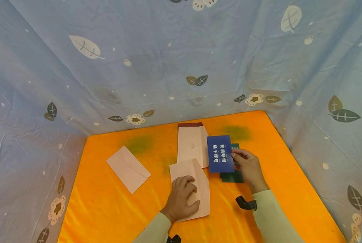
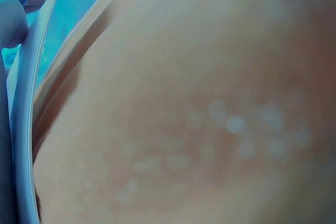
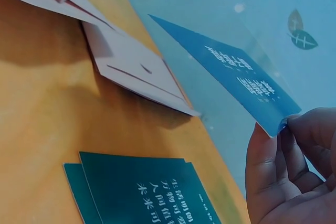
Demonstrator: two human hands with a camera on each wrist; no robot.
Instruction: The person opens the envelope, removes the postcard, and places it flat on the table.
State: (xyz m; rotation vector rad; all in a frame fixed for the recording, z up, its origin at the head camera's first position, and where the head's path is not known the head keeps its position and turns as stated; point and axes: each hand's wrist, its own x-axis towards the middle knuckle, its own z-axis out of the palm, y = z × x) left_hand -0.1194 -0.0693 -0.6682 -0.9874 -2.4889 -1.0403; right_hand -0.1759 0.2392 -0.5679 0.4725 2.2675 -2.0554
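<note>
In the head view my left hand [image 1: 182, 199] rests on a pale pink envelope [image 1: 203, 189], its fingers loosely bent on the upper face. The envelope's flap side faces right. My right hand [image 1: 250, 168] pinches the right edge of a dark blue card [image 1: 218, 158] with white Chinese writing. The right wrist view shows the card [image 3: 236, 77] tilted in the air, between thumb and fingers. Below it lie dark green cards [image 3: 142, 192], one overlapping another. The left wrist view is mostly a blurred close surface; a pale edge [image 2: 29, 87] crosses its left side.
Another pink envelope [image 1: 188, 145] lies behind the left hand, with a dark red item [image 1: 189, 124] showing past its far edge. At left lies a pink envelope [image 1: 128, 169] with its flap folded over. Blue patterned cloth [image 1: 156, 67] walls the orange table [image 1: 93, 206].
</note>
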